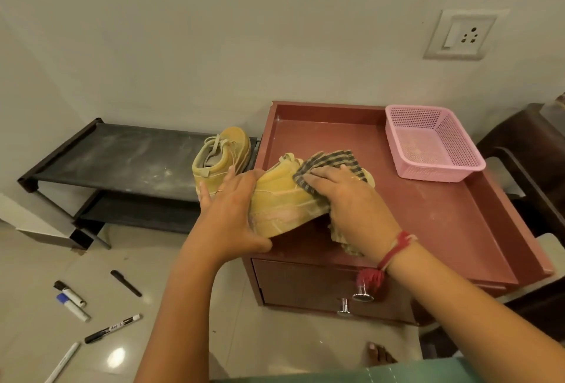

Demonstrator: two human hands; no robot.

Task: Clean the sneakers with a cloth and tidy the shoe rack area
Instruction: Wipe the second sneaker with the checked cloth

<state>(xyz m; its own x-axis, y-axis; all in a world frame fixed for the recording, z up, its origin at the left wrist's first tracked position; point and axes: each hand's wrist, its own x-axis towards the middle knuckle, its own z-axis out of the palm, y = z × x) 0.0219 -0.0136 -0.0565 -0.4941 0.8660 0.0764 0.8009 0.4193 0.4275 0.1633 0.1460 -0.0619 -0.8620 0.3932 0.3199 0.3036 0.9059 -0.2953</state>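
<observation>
The sneaker [284,199] is held over the near left corner of the cabinet [428,214], its length running from the heel, gripped by the left hand [232,208], towards the toe, where the cloth [330,165] is pressed under the flat right hand [345,196].

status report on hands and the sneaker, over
Left hand grips tan suede sneaker by heel. Right hand presses grey checked cloth on its side. Second tan sneaker on black shoe rack, nothing blocking.
</observation>
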